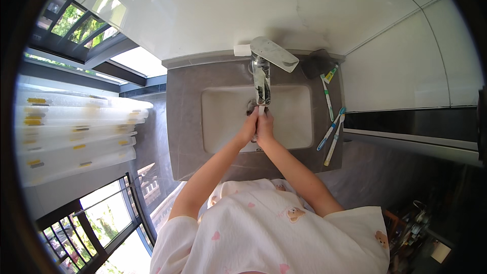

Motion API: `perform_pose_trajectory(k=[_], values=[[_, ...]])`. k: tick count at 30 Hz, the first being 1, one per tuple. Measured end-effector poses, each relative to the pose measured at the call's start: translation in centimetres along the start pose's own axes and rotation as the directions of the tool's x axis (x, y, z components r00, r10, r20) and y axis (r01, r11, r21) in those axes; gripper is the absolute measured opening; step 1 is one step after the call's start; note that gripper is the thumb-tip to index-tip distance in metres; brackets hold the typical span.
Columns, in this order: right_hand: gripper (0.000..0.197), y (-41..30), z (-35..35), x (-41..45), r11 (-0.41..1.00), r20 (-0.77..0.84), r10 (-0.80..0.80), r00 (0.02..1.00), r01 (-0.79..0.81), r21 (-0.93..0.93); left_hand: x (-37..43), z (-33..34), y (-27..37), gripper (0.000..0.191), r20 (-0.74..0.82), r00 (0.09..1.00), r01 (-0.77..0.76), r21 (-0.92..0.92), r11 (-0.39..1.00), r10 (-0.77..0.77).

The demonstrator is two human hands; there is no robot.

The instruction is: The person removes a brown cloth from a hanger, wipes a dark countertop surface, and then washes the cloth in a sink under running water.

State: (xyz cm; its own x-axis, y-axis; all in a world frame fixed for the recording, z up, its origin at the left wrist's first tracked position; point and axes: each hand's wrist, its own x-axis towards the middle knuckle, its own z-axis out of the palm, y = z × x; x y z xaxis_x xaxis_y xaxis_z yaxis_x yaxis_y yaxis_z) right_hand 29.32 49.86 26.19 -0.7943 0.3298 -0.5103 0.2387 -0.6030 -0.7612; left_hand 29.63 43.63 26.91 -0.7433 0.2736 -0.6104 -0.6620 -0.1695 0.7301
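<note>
My left hand point(249, 126) and my right hand point(265, 125) are side by side, inner edges together, low over the white rectangular sink basin point(224, 121). Just above them is the spout of a chrome single-lever faucet point(261, 80), with its handle point(274, 54) swung to the right. A short white stream of water point(261, 110) drops from the spout onto the hands. Most of the fingers are hidden under the spout and by the backs of the hands, so their curl does not show. I see nothing solid held in either hand.
Around the basin runs a grey stone countertop point(186, 121). On its right lie a green toothbrush point(327, 97), a blue one point(331, 129), a pale one point(335, 140), a toothpaste tube point(331, 74) and a dark object point(317, 64). A white block point(242, 50) sits behind the faucet. Leftward hangs a patterned curtain point(83, 133).
</note>
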Motion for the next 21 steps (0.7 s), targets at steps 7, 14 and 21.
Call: perform_pose_trajectory(k=[7,14,21], values=[[0.021,0.8,0.3,1.2,0.999,0.156,0.039,0.987,-0.041,0.013,-0.1,-0.5,-0.5,0.05,-0.156,0.985,-0.057,0.132,0.99,0.078],[0.028,-1.7,-1.7,4.2,0.988,0.141,0.149,0.979,-0.143,-0.052,0.3,-1.7,-0.9,0.049,0.066,0.996,-0.084,0.29,0.953,0.068],[0.042,-12.2,0.9,0.7,0.983,0.293,-0.046,0.955,0.096,-0.159,2.1,-1.4,-1.2,0.055,-0.19,0.951,-0.184,0.282,0.942,0.243]])
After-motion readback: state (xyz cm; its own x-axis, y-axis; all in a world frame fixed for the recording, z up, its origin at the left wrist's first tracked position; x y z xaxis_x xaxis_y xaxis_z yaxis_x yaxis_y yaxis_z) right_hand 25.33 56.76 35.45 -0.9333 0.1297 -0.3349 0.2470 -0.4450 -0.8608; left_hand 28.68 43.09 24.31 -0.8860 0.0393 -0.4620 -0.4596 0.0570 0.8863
